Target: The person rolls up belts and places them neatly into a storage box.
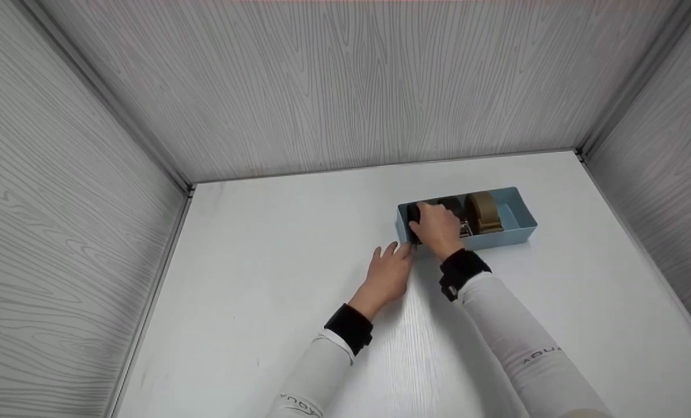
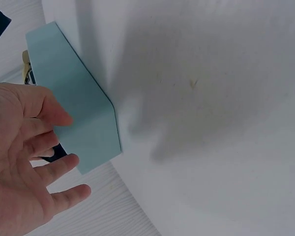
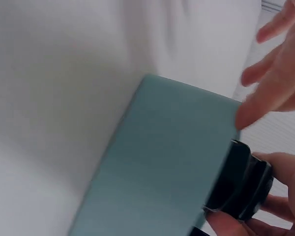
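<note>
A long light-blue box stands toward the back right of the white table. Reaching down into its left end, my right hand grips a black object between thumb and fingers. This object has flat parts with rounded corners; I cannot tell its kind. In the right wrist view it rises above the box's rim. My left hand is at the box's near left corner with fingers extended, fingertips right at the wall. A brown tape roll sits inside, right of my right hand, which hides part of the contents.
Beside the tape roll in the box lie dark items and a small shiny metal piece. Grey wood-grain panels enclose the table at the back and both sides. The back panel stands just behind the box.
</note>
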`<state>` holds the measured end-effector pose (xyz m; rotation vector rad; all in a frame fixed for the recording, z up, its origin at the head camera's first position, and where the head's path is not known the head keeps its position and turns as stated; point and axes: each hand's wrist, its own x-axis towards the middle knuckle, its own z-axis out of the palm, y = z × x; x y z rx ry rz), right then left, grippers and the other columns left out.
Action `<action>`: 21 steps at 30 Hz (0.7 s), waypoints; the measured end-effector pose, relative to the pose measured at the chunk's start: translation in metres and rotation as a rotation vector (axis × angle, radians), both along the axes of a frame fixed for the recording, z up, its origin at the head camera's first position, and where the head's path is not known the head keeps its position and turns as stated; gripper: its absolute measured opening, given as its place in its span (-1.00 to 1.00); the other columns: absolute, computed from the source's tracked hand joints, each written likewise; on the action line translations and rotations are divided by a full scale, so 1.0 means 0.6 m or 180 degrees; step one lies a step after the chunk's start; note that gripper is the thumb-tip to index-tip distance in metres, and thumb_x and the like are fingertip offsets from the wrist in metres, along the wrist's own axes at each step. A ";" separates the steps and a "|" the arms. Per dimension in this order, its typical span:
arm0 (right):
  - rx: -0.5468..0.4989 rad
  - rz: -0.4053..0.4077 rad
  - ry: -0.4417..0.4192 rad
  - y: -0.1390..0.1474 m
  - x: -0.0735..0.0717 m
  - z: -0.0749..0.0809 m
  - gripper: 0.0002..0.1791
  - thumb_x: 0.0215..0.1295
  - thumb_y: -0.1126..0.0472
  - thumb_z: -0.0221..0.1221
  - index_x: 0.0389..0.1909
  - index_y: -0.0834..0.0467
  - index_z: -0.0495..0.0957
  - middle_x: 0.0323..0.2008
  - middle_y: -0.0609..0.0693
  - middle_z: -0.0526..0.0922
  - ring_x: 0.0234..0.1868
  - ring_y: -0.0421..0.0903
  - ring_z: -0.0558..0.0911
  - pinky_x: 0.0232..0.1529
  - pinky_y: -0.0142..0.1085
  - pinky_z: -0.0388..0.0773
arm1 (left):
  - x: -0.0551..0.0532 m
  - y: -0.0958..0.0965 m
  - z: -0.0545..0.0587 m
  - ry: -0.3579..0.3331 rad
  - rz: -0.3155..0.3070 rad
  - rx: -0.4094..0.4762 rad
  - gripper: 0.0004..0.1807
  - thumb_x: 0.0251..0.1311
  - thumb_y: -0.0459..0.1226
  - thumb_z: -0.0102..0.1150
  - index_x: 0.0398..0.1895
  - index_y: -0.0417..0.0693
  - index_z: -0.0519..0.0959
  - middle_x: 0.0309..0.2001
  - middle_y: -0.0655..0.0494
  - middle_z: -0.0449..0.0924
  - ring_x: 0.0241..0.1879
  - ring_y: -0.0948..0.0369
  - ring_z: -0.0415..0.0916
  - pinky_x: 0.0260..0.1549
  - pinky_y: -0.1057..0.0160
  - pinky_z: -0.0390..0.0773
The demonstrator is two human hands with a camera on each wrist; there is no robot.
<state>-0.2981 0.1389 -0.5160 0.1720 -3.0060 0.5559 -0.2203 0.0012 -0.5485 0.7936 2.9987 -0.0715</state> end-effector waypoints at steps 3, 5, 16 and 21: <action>0.0141 0.0085 -0.0107 0.003 0.000 -0.003 -0.42 0.33 0.00 0.22 0.26 0.25 0.46 -0.08 0.36 0.63 -0.23 0.26 0.67 -0.34 0.10 0.59 | 0.000 0.001 -0.001 0.0010 0.0007 -0.0023 -0.40 0.34 -0.29 0.09 0.45 0.00 0.29 0.40 0.15 0.23 0.37 0.04 0.21 0.21 -0.10 0.30; 0.0151 0.0144 -0.0133 0.007 0.002 -0.004 -0.37 0.35 -0.04 0.19 0.30 0.25 0.41 -0.01 0.36 0.60 -0.18 0.27 0.66 -0.30 0.12 0.59 | 0.000 0.001 -0.002 0.0034 0.0007 -0.0045 -0.41 0.34 -0.28 0.09 0.44 0.00 0.29 0.40 0.15 0.23 0.37 0.05 0.21 0.21 -0.10 0.31; -0.0361 0.0496 0.0122 0.015 0.037 -0.020 -0.31 0.35 0.13 0.23 0.35 0.42 0.27 0.09 0.47 0.47 -0.01 0.33 0.58 -0.08 0.09 0.54 | -0.013 -0.011 -0.003 0.0193 0.0035 -0.0161 -0.42 0.31 -0.25 0.13 0.40 -0.04 0.35 0.35 0.16 0.27 0.34 0.06 0.24 0.17 -0.11 0.34; -0.0380 0.0650 0.0182 0.016 0.043 -0.027 -0.33 0.32 0.18 0.25 0.35 0.39 0.28 0.10 0.46 0.45 0.04 0.33 0.56 -0.02 0.06 0.53 | -0.025 -0.015 -0.002 0.0081 0.0121 -0.0117 -0.37 0.30 -0.26 0.15 0.44 -0.04 0.30 0.39 0.14 0.24 0.36 0.04 0.21 0.18 -0.13 0.32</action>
